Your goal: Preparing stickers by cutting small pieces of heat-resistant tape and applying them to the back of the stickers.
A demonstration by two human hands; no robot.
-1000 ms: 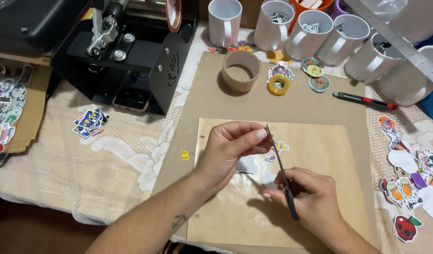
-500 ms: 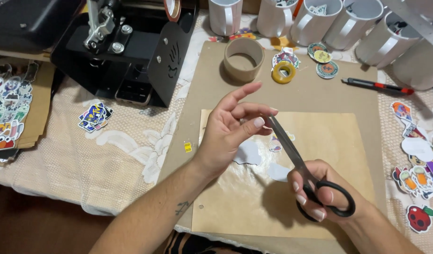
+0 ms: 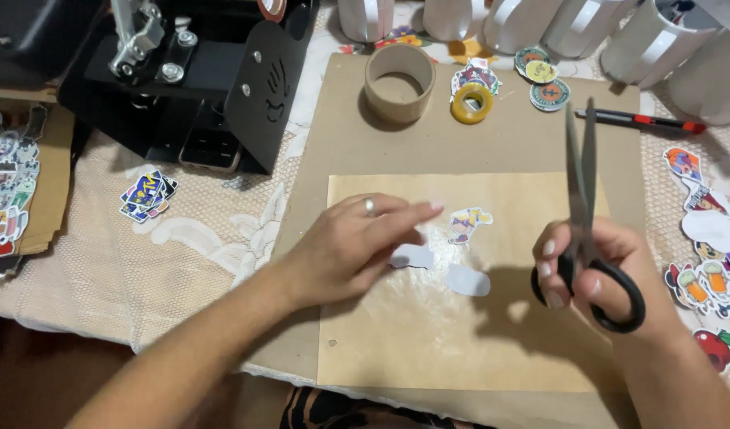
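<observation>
My right hand (image 3: pixel 599 274) grips black-handled scissors (image 3: pixel 581 187), blades closed and pointing up and away from me. My left hand (image 3: pixel 357 242) lies palm down on a tan paper sheet (image 3: pixel 428 342), fingers stretched towards a small colourful cut-out sticker (image 3: pixel 468 224). Its fingertips rest at a white paper scrap (image 3: pixel 412 256); a second white scrap (image 3: pixel 468 280) lies just to the right. The left hand holds nothing that I can see.
A black press machine (image 3: pixel 214 79) stands at the back left. A cardboard tape core (image 3: pixel 399 79), a yellow tape roll (image 3: pixel 471 103), round stickers and white mugs (image 3: pixel 651 40) line the back. A red-black cutter (image 3: pixel 643 121) and more stickers (image 3: pixel 706 238) lie right; a sticker pile (image 3: pixel 148 195) left.
My left hand has dropped from mid-air onto the tan sheet, and the cut sticker now lies on the paper. The scissors swung upright and their blades came together.
</observation>
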